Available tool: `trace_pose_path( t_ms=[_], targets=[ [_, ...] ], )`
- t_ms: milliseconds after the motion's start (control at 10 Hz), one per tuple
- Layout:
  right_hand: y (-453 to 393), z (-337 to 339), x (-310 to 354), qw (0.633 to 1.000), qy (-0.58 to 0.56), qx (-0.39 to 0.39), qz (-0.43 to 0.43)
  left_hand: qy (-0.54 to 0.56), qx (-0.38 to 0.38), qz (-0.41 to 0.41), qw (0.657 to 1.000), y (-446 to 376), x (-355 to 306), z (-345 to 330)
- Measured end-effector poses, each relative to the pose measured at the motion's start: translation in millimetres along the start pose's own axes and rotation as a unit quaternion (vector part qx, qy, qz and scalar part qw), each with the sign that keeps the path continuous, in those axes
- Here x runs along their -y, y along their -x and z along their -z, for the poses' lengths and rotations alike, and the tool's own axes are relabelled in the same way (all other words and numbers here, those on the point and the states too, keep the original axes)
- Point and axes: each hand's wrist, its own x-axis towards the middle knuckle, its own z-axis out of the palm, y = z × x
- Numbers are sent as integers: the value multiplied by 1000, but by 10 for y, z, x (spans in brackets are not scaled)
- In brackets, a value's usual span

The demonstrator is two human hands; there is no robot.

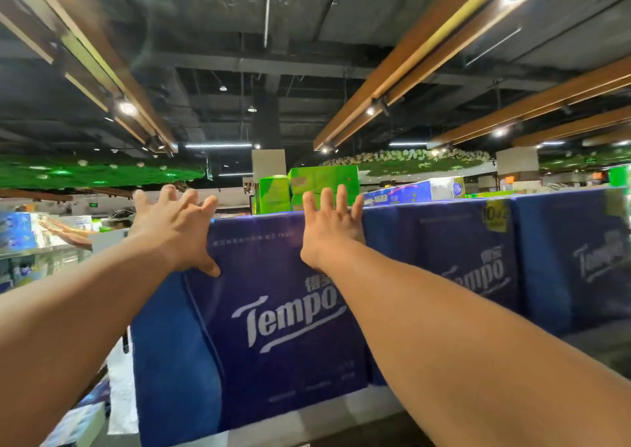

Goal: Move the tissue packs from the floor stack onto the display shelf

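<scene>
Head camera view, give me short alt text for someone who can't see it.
Both hands, left hand and right hand, press open-fingered against a blue Tempo tissue pack on the display shelf, beside more Tempo packs.

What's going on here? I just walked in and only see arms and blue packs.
A person is stocking tissue. Both hands press flat, fingers spread, on the upper front of a dark blue Tempo pack: the left hand at its top left corner, the right hand near its top right. More Tempo packs stand in a row to its right, with green boxes behind.
</scene>
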Motion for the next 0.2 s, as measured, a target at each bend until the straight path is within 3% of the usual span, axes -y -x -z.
trace_pose_path(
  t_ms=[200],
  targets=[
    [818, 82, -681, 999, -21, -33, 16, 60, -46, 10, 997, 588, -658, 575]
  ],
)
